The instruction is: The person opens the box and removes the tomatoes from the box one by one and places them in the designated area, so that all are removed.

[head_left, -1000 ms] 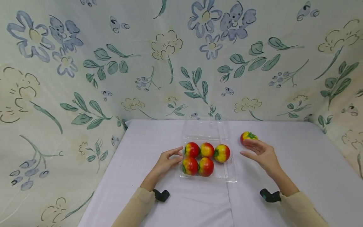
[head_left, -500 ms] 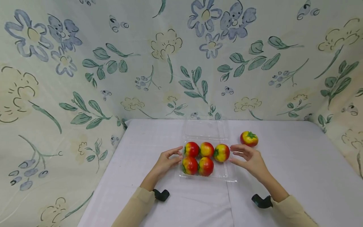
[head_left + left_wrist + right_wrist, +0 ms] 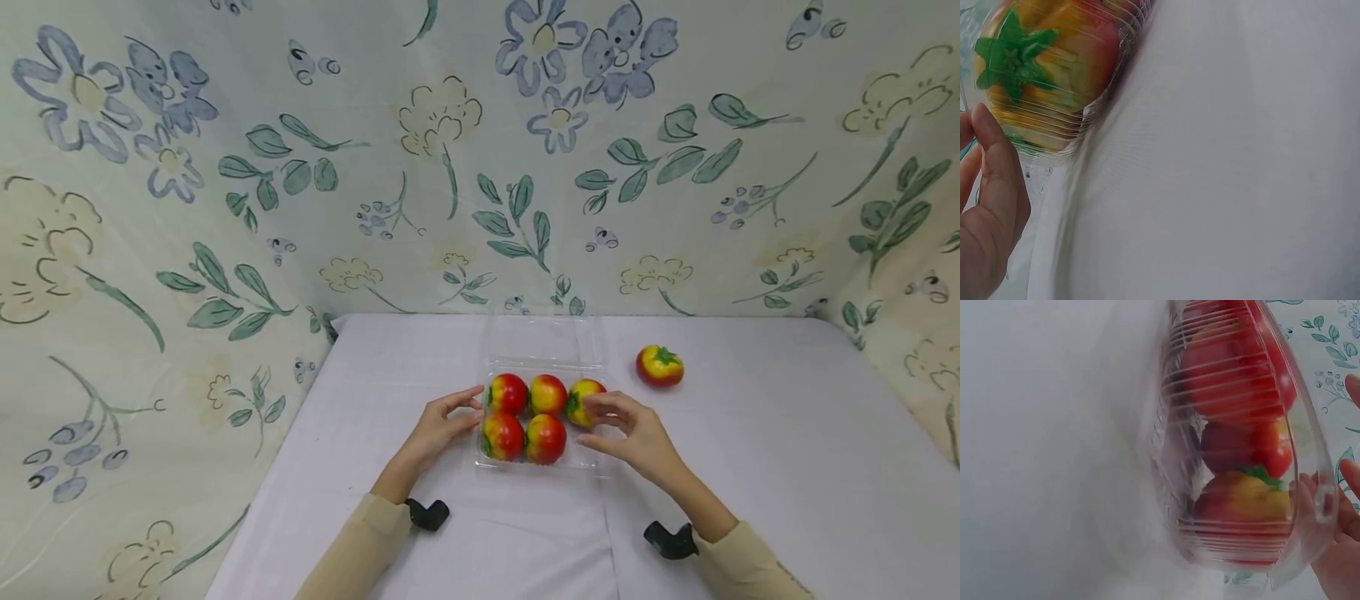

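A clear plastic clamshell (image 3: 577, 458) lies open, its ridged-sided base near and its lid (image 3: 543, 343) folded back on the far side. Inside sit five glossy red-and-yellow tomatoes (image 3: 546, 439): three in the far row, two in the near row's left part. The far-right tomato (image 3: 579, 397), partly covered, seems tipped, green calyx leftward. A sixth tomato (image 3: 660, 368) sits apart to the right, calyx up.

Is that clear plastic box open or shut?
Open: its lid lies back beyond the base, leaving the five fruits inside uncovered.
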`<state>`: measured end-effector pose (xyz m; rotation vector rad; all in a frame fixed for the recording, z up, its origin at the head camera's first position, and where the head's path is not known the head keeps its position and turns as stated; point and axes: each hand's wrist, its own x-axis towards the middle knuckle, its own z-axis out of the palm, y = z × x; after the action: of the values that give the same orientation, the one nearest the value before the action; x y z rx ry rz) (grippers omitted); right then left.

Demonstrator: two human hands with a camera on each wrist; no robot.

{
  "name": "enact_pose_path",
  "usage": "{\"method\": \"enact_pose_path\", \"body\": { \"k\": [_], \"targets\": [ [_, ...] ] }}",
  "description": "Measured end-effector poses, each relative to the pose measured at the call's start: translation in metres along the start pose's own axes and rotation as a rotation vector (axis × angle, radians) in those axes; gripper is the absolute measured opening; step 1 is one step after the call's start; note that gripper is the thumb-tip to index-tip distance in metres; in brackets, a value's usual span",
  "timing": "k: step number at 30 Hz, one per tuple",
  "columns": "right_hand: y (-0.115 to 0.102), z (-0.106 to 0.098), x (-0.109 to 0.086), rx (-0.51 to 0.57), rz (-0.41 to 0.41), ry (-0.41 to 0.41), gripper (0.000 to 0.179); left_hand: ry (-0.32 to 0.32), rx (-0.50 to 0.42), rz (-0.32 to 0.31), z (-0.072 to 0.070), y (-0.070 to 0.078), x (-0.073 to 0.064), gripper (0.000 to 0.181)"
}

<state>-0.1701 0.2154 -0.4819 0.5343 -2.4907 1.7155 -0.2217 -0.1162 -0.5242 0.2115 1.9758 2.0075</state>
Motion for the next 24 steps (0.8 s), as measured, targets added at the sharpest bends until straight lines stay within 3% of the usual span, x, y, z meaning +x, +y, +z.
{"method": "enact_pose_path", "body": {
  "k": [10, 24],
  "targets": [
    [-0.002, 0.019, 0.002, -0.041, -0.064, -0.036, 0.054, 0.005, 0.005, 0.004, 0.003, 0.002, 0.0, 0.047],
    [-0.002, 0.032, 0.005, -0.081, -0.08, -0.027, 0.056, 0.016, -0.002, -0.008, 0.002, 0.003, -0.003, 0.047]
  ]
}}
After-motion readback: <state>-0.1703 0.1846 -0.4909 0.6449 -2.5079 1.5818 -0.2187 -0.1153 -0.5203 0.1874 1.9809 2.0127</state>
